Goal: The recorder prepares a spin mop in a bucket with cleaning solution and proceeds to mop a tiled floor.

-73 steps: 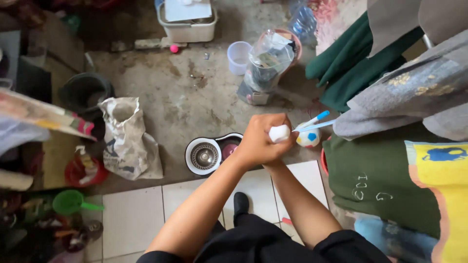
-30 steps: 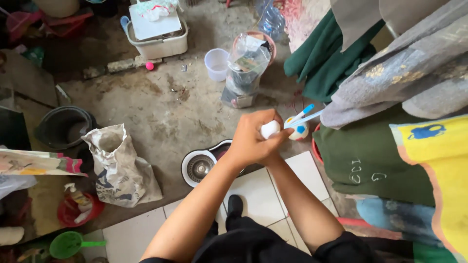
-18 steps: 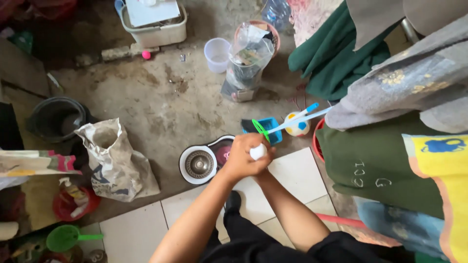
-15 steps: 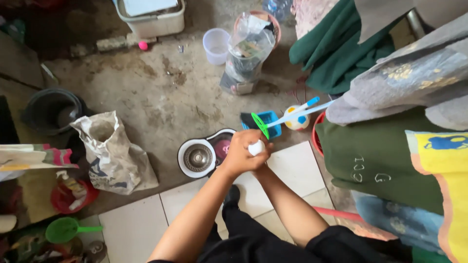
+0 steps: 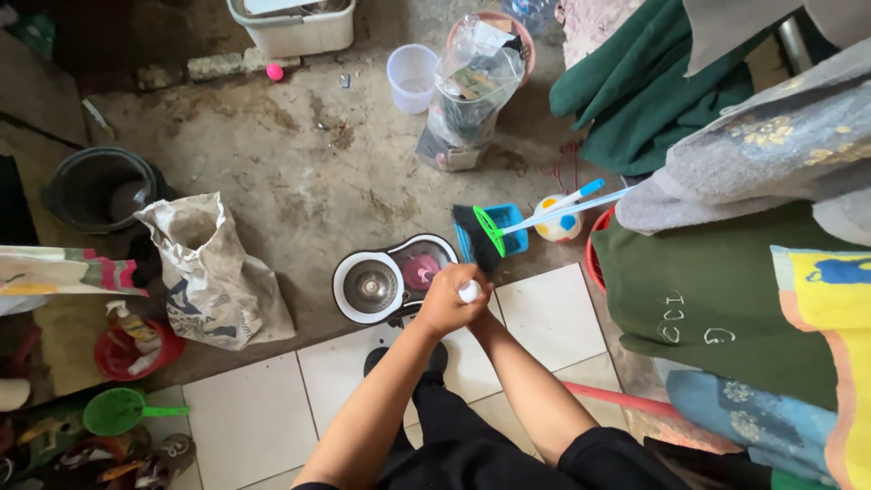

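Left hand (image 5: 446, 307) and right hand (image 5: 472, 299), grips clasped together on white handle end (image 5: 469, 291), just right of spin mop bucket (image 5: 392, 279); green-headed brush (image 5: 491, 230) beyond bucket.

hands (image 5: 454, 304) clasping white handle (image 5: 469, 291), mop bucket (image 5: 388, 279)

Soft even daylight, sharp focus

right hand (image 5: 474, 313): we see it mostly hidden under left hand (image 5: 446, 304) | white handle tip (image 5: 469, 291): rest covered by fingers | white tub (image 5: 292, 20): cut by top edge
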